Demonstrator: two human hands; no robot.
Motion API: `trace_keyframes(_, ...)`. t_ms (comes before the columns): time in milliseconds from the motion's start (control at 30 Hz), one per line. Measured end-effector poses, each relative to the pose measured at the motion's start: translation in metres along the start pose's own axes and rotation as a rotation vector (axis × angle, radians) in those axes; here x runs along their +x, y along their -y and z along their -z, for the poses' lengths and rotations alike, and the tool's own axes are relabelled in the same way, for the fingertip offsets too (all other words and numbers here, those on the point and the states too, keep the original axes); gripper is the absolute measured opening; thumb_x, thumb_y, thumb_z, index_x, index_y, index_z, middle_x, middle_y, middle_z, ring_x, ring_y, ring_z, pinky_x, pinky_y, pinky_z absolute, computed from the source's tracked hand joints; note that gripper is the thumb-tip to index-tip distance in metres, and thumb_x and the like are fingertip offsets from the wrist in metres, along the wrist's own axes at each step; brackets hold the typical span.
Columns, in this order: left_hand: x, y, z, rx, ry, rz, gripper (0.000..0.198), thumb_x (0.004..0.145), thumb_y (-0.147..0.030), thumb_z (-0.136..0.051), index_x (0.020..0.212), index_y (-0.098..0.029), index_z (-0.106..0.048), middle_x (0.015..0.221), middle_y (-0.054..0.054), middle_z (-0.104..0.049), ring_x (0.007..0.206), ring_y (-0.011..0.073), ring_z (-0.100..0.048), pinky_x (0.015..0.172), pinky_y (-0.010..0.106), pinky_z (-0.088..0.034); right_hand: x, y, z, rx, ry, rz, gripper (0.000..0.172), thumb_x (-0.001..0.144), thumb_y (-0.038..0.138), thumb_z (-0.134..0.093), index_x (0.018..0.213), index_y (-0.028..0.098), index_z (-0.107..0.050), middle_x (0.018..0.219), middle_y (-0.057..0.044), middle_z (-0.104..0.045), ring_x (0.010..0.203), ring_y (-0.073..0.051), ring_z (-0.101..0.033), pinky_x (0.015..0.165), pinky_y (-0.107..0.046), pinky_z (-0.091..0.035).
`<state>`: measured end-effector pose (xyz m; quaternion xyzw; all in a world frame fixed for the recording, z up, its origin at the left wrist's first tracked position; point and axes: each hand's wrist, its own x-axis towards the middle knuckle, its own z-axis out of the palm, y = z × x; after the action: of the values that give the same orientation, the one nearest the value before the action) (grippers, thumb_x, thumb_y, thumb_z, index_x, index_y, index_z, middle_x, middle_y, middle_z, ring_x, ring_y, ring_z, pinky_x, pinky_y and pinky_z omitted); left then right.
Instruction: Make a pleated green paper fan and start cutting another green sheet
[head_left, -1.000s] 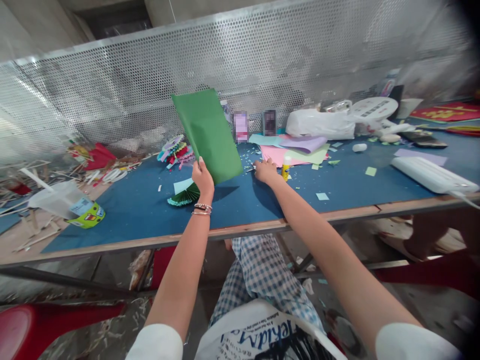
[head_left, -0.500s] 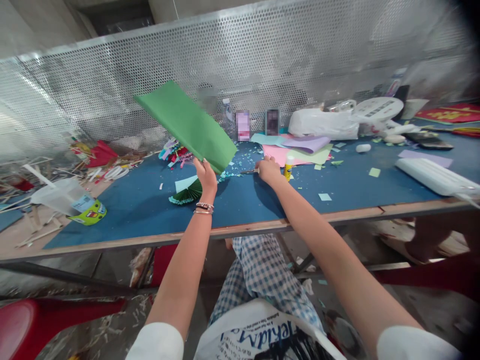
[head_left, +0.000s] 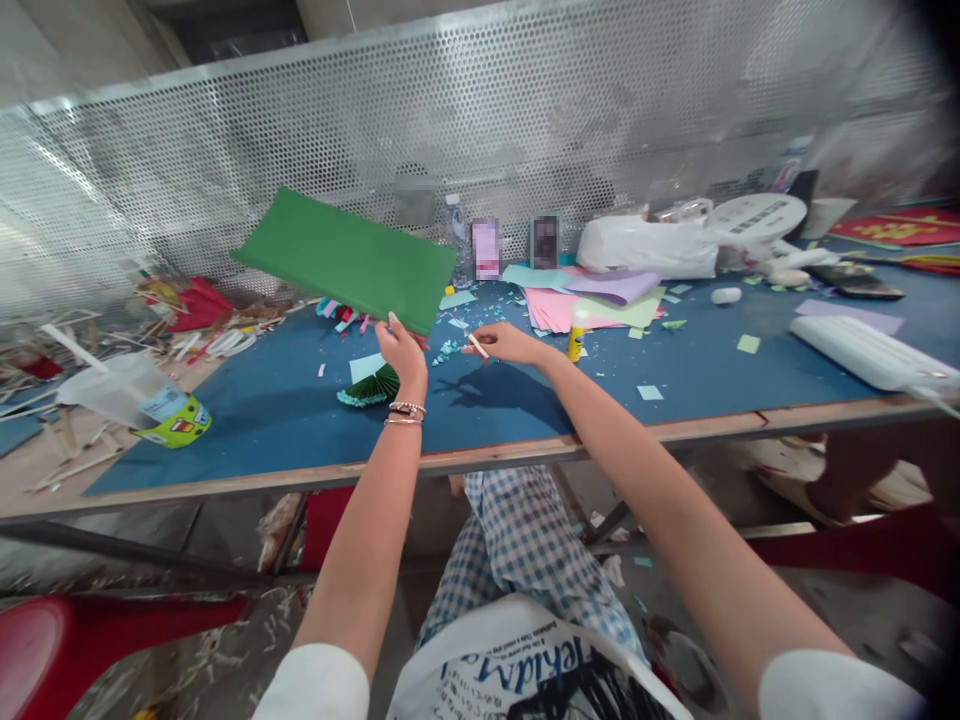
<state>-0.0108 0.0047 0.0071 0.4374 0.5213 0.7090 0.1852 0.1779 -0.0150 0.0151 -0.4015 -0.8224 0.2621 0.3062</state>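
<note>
My left hand (head_left: 403, 355) grips the lower edge of a green paper sheet (head_left: 349, 262), thumb on top. The sheet is raised at a slant over the table. My right hand (head_left: 504, 343) is closed on a thin pale stick-like tool (head_left: 478, 345), just above the table; its exact kind is hard to make out. Between the hands lie small turquoise paper bits (head_left: 448, 352). A dark green pleated paper fan (head_left: 369, 386) with turquoise trim lies left of my left wrist, partly hidden by it. A yellow glue stick (head_left: 576, 337) stands upright beside my right forearm.
Coloured paper sheets (head_left: 547, 310) lie behind my right hand. Two phones stand upright at the back, near a bottle (head_left: 454, 225). A plastic cup (head_left: 169, 405) with a straw is at left. A white plastic bag (head_left: 645, 247) and white device (head_left: 874, 355) are at right.
The green sheet has swung left and tilted flatter in my left hand. My right hand has moved left and lifted off the table, with the pale tool now showing in its fingers.
</note>
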Motion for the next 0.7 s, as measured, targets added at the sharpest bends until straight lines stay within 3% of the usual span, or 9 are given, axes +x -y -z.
trace_keyframes(200,-0.001,0.0,0.0,0.045,0.049,-0.049,0.052,0.087,-0.066,-0.024,0.091,-0.018,-0.044,0.048,-0.008,-0.04,0.037,0.0095,-0.041,0.044,0.024,-0.036,-0.001,0.011,-0.006,0.266,0.161,0.002,0.041,0.076,0.053,-0.056,0.073,0.013,-0.059,0.055,0.002,-0.052,0.05,-0.008,-0.042,0.049,-0.022,-0.031)
trace_keyframes(700,-0.014,-0.008,-0.001,0.078,0.216,-0.204,0.049,0.087,-0.064,-0.03,0.097,-0.019,-0.047,0.048,-0.007,-0.041,0.039,0.0114,-0.046,0.045,0.025,-0.038,0.0,0.013,-0.009,0.386,0.177,0.003,0.042,0.077,0.052,-0.057,0.079,0.011,-0.064,0.052,0.003,-0.052,0.046,-0.007,-0.04,0.045,-0.021,-0.031)
